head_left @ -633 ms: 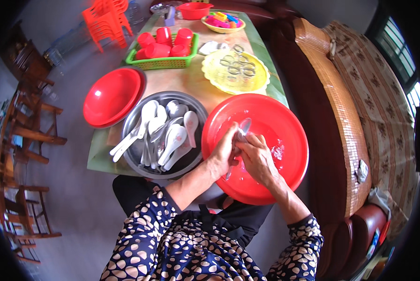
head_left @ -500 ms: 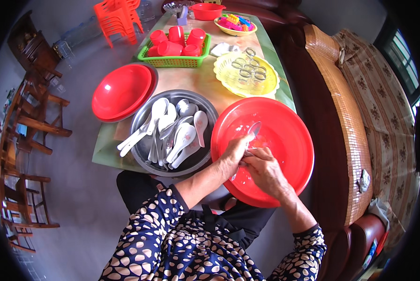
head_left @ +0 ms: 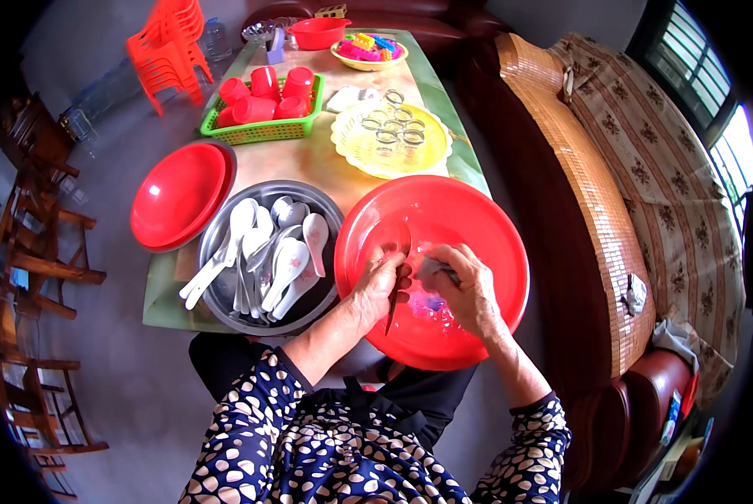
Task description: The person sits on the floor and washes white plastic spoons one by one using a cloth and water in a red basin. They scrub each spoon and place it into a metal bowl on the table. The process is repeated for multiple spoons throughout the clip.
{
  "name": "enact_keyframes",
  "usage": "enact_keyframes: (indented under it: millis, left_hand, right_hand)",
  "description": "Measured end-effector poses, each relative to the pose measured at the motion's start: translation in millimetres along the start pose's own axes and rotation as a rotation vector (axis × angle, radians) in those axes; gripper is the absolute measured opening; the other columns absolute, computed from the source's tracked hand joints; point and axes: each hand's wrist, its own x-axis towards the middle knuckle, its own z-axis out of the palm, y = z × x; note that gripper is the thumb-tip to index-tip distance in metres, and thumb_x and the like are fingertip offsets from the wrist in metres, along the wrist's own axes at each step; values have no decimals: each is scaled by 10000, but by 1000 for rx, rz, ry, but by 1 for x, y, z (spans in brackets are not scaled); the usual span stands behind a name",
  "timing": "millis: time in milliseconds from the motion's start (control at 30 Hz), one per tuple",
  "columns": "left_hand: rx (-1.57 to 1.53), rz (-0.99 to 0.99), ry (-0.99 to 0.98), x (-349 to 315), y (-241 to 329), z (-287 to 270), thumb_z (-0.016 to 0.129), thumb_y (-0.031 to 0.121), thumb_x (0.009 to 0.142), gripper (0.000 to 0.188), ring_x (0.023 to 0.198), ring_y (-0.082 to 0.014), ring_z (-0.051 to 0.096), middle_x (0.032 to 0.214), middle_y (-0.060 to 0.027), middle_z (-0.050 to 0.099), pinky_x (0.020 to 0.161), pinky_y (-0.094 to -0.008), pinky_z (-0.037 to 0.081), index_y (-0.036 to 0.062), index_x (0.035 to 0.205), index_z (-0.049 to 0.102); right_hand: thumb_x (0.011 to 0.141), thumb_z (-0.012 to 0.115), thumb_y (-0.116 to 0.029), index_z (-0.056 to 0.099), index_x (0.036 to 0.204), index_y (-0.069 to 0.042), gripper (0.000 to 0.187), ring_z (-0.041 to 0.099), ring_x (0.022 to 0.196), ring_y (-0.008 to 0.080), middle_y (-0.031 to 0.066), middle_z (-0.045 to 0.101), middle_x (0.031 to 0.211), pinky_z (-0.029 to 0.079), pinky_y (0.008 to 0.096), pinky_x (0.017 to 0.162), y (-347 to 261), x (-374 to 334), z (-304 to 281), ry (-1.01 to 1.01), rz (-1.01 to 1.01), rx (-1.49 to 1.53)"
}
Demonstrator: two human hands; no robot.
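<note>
Over the large red basin (head_left: 496, 239), my left hand (head_left: 375, 284) is closed on a metal spoon (head_left: 407, 237), whose bowl points away from me and whose surface reflects the red. Beside it, my right hand (head_left: 471, 296) pinches a greyish cloth (head_left: 429, 270), partly hidden by the fingers and apart from the spoon. Some water and suds (head_left: 435, 307) show in the basin below. Left of it, a grey metal basin (head_left: 316, 292) holds several white patterned soup spoons (head_left: 287, 263) and metal spoons, mostly with their handles toward me.
Red basins (head_left: 175, 191) are stacked at the table's left edge. Farther back are a green basket (head_left: 263, 132) of red cups, a yellow scalloped tray (head_left: 355, 151) with clear rings, and a plate of colourful blocks (head_left: 366, 52). A sofa (head_left: 553, 252) stands to the right.
My hands have come apart: the right has drawn the cloth off to the right, while the left holds the spoon more upright. The whole view has shifted, moving the table leftward.
</note>
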Motion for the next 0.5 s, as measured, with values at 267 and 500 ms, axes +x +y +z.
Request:
enact_keyframes:
  millis: [267, 500]
  left_hand:
    - [-64, 10, -286, -15, 14, 6, 482, 274, 919, 138, 446, -18, 321, 627, 69, 400, 369, -181, 222, 153, 867, 524]
    - [-87, 1, -301, -15, 13, 6, 439, 279, 923, 174, 450, -43, 296, 662, 45, 412, 403, -191, 239, 128, 866, 502]
  right_hand:
    - [777, 506, 10, 560, 987, -39, 223, 567, 843, 348, 152, 542, 943, 476, 394, 733, 4, 32, 22, 202, -167, 79]
    - [809, 515, -1, 575, 997, -4, 197, 598, 812, 255, 130, 552, 946, 491, 317, 685, 43, 62, 21, 234, -7, 22]
